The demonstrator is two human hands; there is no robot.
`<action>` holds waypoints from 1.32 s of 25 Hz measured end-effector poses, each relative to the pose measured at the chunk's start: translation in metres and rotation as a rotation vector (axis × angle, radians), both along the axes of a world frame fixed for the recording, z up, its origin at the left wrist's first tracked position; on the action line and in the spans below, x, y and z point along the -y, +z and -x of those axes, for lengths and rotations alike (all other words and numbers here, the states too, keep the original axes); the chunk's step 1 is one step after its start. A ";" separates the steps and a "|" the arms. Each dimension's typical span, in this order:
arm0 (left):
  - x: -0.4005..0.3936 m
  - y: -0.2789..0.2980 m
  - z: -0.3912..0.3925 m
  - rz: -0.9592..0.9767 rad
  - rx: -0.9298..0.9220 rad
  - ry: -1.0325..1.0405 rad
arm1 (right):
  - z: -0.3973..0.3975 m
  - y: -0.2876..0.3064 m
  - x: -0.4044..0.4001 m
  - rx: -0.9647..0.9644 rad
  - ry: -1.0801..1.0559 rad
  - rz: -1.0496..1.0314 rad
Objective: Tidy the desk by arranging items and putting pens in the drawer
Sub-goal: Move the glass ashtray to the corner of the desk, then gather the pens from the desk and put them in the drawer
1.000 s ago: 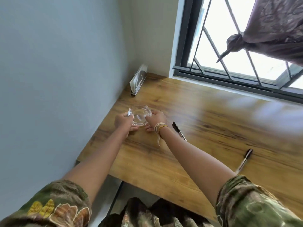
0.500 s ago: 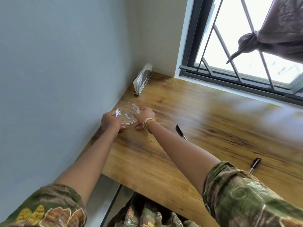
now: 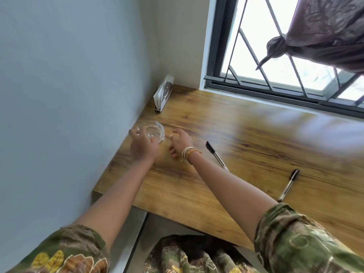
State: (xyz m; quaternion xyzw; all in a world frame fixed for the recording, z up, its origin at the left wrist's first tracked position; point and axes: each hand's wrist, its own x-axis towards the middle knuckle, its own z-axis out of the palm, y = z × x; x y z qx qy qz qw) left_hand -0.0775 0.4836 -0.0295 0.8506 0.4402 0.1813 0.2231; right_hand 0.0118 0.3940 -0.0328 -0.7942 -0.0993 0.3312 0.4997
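A clear glass dish (image 3: 155, 130) rests on the wooden desk (image 3: 246, 146) close to the left wall. My left hand (image 3: 141, 145) hovers just in front of the dish with fingers spread, partly covering its near rim. My right hand (image 3: 180, 141) is to the right of the dish, fingers loose and apart, holding nothing. A black-capped pen (image 3: 216, 154) lies just right of my right wrist. A second black-capped pen (image 3: 288, 185) lies further right, near the front edge.
A small clear stand with a dark picture (image 3: 164, 95) leans against the wall in the back left corner. A barred window (image 3: 275, 56) with a knotted curtain (image 3: 323, 34) runs along the back of the desk.
The dish has been slid left toward the wall. Both hands have let go of it and drawn back a little, fingers now apart.
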 end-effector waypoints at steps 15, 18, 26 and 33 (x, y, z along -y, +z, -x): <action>0.102 -0.029 -0.030 0.235 0.123 -0.511 | 0.016 -0.026 0.166 0.550 -0.267 0.443; 0.117 -0.028 -0.041 0.546 0.202 -0.425 | 0.031 -0.019 0.174 0.378 -0.449 0.171; 0.179 -0.011 -0.058 1.562 0.302 -0.456 | 0.053 -0.013 0.223 0.290 -0.597 0.008; 0.224 -0.017 -0.081 1.540 0.204 -0.495 | 0.015 -0.017 0.300 0.427 -0.760 0.596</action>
